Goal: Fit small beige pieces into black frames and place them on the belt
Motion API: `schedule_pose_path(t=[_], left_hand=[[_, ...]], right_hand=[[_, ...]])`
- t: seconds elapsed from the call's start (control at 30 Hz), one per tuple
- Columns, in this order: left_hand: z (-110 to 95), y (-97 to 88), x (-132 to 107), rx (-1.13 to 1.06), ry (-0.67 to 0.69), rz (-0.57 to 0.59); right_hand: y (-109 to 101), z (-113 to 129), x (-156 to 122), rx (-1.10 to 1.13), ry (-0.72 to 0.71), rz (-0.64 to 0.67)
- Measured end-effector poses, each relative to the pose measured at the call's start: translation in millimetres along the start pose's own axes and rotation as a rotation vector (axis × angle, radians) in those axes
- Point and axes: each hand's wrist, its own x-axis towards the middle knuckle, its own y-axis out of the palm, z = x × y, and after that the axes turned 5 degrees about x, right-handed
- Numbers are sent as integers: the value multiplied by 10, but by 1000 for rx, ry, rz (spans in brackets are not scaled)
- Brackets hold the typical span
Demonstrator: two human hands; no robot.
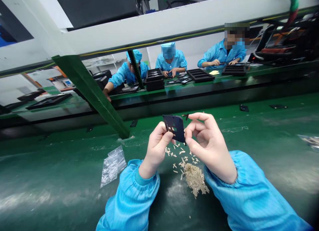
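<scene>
1. Green worktop (pixel 82 197) all around; three co-workers (pixel 180 59) in blue beyond, toward twelve o'clock.
2. Dark panel (pixel 179 129) held above it, pale scraps (pixel 195 181) at five o'clock, clear bag (pixel 114 165) at eight.
3. Left hand (pixel 158 143): closed, thumb and fingers pinching the panel.
4. Right hand (pixel 208 138): half open, fingertips by the panel's three-o'clock edge; whether gripping, I can't tell.

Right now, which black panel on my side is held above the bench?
The black panel gripped in your left hand; the others, like a black piece off to the right, lie on the green bench.
</scene>
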Motion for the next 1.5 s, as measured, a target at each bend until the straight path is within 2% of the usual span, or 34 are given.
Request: schedule_pose_path(t=[0.1, 0.3, 0.5, 0.73, 0.93, 1.5], left_hand=[[-40, 32, 4, -81, -57, 51], [-130, 70, 22, -191, -171, 47], [-168, 81, 27, -227, -218, 66], [-209, 115, -3, -275, -337, 65], [-218, 155, -26, -326, -384, 40], [-284, 237, -85, -482, -424, 67]], right_hand=[[-7, -26, 12, 74, 32, 21], [-52, -18, -5, 259, -6, 66], [-43, 4, -37, 229, -5, 133], [17, -6, -52, 290, -82, 89], [43, -37, -55, 399, -107, 105], [45, -19, -71, 271, -161, 121]])
